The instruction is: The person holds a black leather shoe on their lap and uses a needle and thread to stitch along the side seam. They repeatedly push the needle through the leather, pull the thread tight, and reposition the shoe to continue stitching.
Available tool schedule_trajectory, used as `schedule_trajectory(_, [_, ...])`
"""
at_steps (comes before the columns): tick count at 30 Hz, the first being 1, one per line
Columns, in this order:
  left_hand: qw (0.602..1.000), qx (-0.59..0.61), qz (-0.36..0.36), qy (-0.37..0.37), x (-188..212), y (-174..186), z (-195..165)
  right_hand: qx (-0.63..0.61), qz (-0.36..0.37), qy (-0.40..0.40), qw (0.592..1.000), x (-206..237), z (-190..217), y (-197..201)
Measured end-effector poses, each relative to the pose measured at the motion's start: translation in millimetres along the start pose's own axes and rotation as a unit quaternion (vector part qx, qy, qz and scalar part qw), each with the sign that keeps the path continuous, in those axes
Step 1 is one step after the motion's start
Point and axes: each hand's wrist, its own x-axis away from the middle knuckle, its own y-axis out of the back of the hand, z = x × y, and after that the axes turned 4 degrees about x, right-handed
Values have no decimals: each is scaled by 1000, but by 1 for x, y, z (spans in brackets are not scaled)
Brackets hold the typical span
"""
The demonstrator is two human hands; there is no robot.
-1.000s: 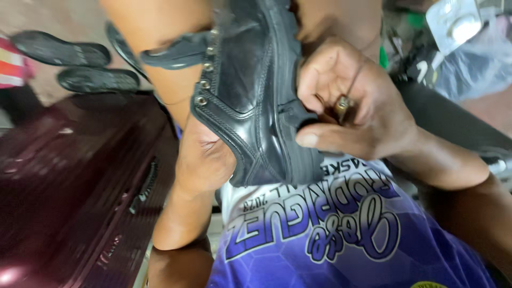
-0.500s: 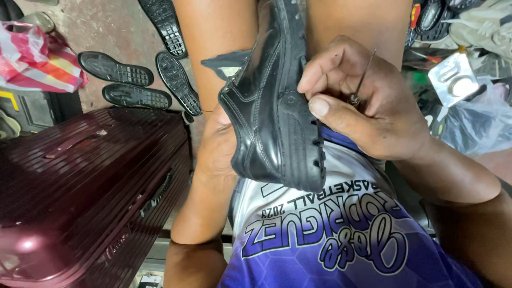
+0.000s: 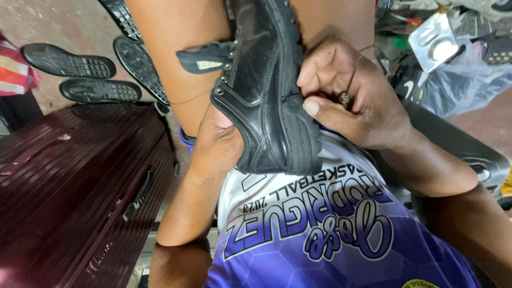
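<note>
From the head camera, a black leather shoe [image 3: 266,85] is held upright against the person's lap, its heel end down near the blue-and-white jersey [image 3: 320,229] and its eyelets facing left. The left hand [image 3: 216,146] is tucked into the shoe's opening from below, so its fingers are hidden and how tightly it grips cannot be told; only the back of the hand and the wrist show. The right hand [image 3: 346,96] presses against the shoe's sole edge, thumb laid flat along the welt and fingers curled in a closed pinch around a small metal-tipped tool [image 3: 345,97], with a thin dark thread [image 3: 356,66] running up from it. The shoe's tongue [image 3: 205,57] sticks out to the left, across the bare leg. On the floor to the left lie loose black rubber soles [image 3: 69,61], and below them stands a dark maroon ribbed suitcase [image 3: 69,181]. At upper right sits a clear plastic bag [image 3: 464,80] amid other clutter.
</note>
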Motion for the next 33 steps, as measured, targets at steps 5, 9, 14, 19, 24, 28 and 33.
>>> schedule_trajectory(5, [1000, -13, 1, -6, -2, 4, 4, 21, 0, 15, 1000, -1, -4, 3])
schedule_trajectory(9, [993, -111, -1, -26, -3, 5, 11, 155, -20, 61, 986, 6, -3, 10])
schedule_trajectory(14, [982, -184, -28, -32, 2, 6, 17, 367, -84, 52, 925, 19, -2, 12])
schedule_trajectory(19, [974, -222, -44, -29, 3, 4, 19, 516, -53, 140, 844, 30, 13, 7])
schedule_trajectory(24, [967, -239, -77, -33, -4, -5, 21, 487, -66, 164, 855, 27, 25, 7])
schedule_trajectory(28, [957, -279, -67, -39, -7, -9, 25, 441, -60, 149, 883, 18, 21, 6])
schedule_trajectory(33, [955, -286, -79, -24, -7, -7, 30, 517, -71, 123, 844, 19, 18, 4])
